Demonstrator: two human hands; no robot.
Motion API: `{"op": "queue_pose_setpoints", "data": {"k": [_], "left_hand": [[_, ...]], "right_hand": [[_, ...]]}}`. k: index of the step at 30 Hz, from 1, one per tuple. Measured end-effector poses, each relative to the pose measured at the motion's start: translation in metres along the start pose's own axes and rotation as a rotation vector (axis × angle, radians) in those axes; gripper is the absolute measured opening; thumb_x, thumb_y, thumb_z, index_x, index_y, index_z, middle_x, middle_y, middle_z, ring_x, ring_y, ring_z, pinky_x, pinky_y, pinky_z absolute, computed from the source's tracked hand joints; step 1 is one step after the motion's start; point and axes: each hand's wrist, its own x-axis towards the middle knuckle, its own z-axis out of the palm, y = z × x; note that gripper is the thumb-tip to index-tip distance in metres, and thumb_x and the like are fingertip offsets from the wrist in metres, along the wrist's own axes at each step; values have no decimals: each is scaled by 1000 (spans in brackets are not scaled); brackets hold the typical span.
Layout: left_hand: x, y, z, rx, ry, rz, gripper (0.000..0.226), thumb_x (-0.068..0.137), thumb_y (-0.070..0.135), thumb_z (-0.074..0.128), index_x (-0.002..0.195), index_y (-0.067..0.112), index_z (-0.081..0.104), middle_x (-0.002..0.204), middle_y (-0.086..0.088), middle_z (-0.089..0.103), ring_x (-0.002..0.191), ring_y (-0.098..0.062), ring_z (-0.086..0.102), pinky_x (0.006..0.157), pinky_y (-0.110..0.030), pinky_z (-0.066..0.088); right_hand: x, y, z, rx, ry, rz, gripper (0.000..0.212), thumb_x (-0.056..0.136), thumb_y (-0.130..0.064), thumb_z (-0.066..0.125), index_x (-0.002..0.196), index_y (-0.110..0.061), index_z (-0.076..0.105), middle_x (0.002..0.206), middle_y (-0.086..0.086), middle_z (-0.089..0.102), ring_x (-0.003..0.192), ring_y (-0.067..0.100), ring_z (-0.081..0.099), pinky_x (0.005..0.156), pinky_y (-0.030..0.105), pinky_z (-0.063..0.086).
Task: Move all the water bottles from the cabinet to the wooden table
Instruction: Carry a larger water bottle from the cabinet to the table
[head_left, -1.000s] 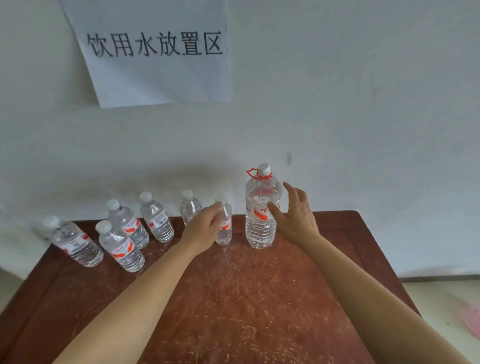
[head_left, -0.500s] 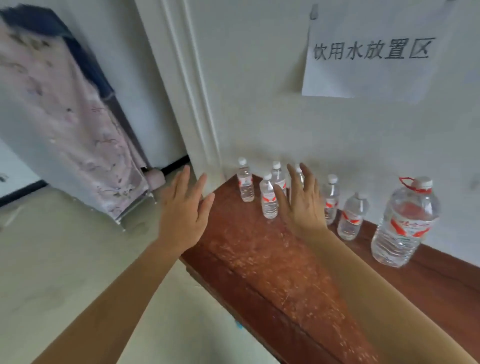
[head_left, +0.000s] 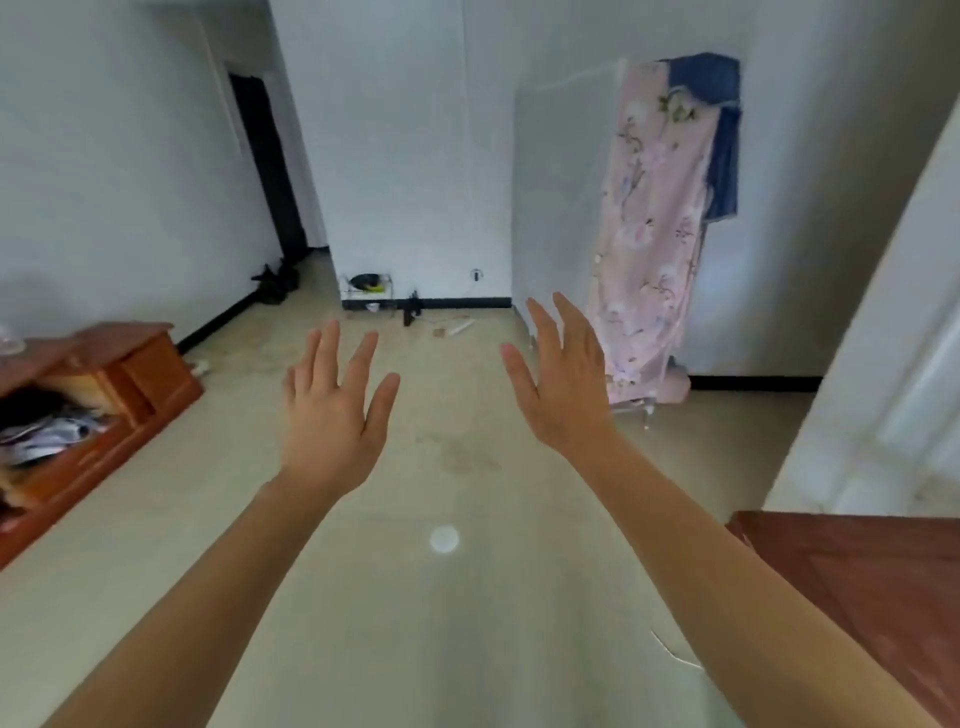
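White walls and a pale, scuffed floor (head_left: 467, 634) fill most of the view, with a dark doorway (head_left: 265, 161) far back on the left and a pink floral cloth (head_left: 649, 234) hanging beside a blue cloth (head_left: 719, 130) on the right wall. The wooden table (head_left: 862, 587) shows only as one corner at the lower right edge. It is a dark reddish-brown top with a raised border and fine pale scratches, and the right forearm crosses in front of it. The cabinet (head_left: 150, 374) sits low on the floor at the left edge, in orange-brown wood with a redder top. Its front compartment stands open on a jumble of dark and grey-white things too blurred to name. A clear, glassy object (head_left: 8, 340) rests on the cabinet top at the very edge of the frame, and too little of it shows to tell what it is. Both bare arms reach forward over the floor between cabinet and table. The left hand (head_left: 332, 415) is raised with its back to the camera, fingers straight and slightly spread, holding nothing. The right hand (head_left: 563, 384) is raised the same way, fingers straight and close together, thumb out to the left, also holding nothing. A small white round spot (head_left: 444, 539) lies on the floor between the forearms, and a low rack (head_left: 366, 293) stands against the far wall.
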Motion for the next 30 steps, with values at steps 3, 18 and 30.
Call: {"op": "queue_pose_setpoints", "data": {"k": [3,18,30], "left_hand": [[4,-104,-40,178,23,-77,64,104,55,25,153,16,39,164,-21,22,152,-42,18,115,-67,23],[39,-398,-87,500,108,-480,69,102,64,17,159,26,27,168,-14,9,155,-34,3,119,-67,13],[182,-567,-65,688,119,-681,66,101,64,11,159,32,17,169,-9,-2,156,-28,-10,121,-59,-1]], "right_hand": [[33,-92,88,34,-36,-175,58,107,-48,41,152,-13,45,159,20,37,145,38,36,119,53,32],[141,-296,390,247,-154,-558,56,106,-47,43,153,-16,45,164,22,27,149,44,28,119,62,24],[317,-385,610,432,-207,-641,60,106,-53,39,153,-17,44,163,22,28,148,46,27,119,65,24]]}}
